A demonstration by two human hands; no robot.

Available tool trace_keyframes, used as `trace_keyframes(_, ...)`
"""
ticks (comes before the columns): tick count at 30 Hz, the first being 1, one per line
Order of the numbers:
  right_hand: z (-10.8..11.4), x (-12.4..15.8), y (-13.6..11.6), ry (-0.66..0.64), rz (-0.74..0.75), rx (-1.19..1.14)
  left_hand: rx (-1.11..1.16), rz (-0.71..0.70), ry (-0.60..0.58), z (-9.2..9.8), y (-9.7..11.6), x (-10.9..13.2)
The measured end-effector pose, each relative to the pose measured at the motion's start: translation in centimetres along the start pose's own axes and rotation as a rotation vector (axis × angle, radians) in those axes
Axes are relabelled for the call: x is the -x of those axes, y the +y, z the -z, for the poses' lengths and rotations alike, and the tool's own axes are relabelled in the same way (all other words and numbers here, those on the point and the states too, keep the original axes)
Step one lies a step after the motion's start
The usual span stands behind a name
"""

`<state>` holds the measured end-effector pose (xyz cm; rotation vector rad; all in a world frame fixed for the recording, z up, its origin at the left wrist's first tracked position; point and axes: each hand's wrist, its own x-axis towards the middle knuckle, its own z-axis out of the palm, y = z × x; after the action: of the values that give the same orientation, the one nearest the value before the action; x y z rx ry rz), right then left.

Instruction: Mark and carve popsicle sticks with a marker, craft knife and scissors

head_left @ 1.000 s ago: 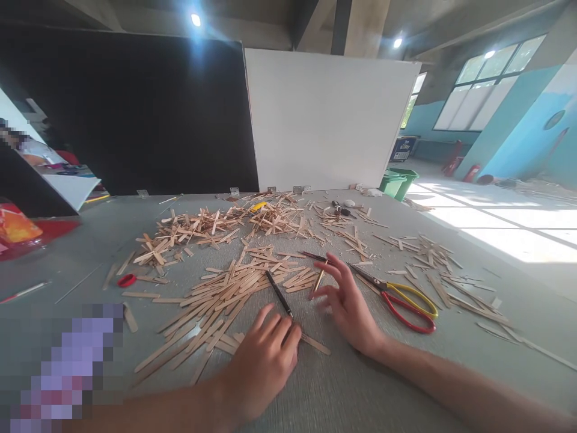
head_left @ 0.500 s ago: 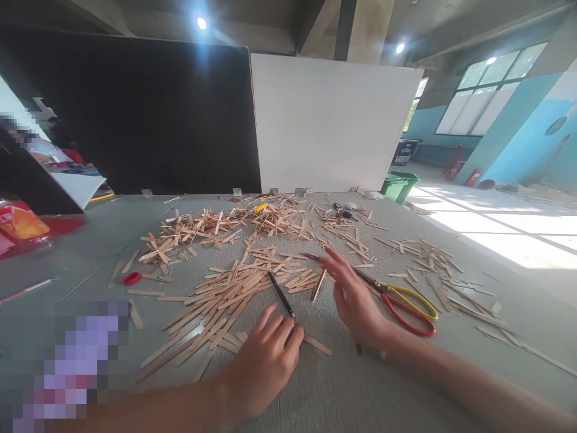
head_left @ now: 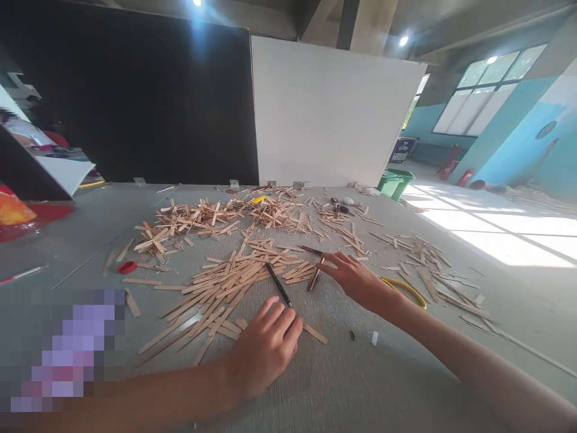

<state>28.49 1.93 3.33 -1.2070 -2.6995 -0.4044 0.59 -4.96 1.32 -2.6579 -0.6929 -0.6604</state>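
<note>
My left hand rests low on the table with its fingers curled down. A flat wooden craft stick pokes out from beneath its fingertips, apparently held against the tabletop. Just beyond the index finger lies a black pen, pointing toward that hand. My right hand hovers palm down, fingers stretched forward, by a gold-and-dark slim tool and a thin dark pointed tool; no grasp is visible. Scissors lie under my right forearm, with only a yellow handle loop showing clearly.
A large fan of craft sticks spreads left of the pen. Heaped sticks lie behind, with a yellow object among them. Scattered sticks lie right. A red ring sits left. Black and white panels stand behind.
My right hand has turned palm down and come lower over the slim tools, its forearm now covering much of the scissors. My left hand stays nearly in place. The view has shifted slightly.
</note>
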Motion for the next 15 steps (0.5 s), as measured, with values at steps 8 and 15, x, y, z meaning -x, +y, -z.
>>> trace_keyframes(8, -0.25, -0.36, 0.14, -0.035, 0.007, -0.019, 0.042, -0.017, 0.009, -0.01, -0.07, 0.13)
trace_keyframes(15, -0.22, -0.12, 0.59, -0.041, 0.042, 0.086, 0.057, 0.002, -0.003, -0.07, -0.16, -0.02)
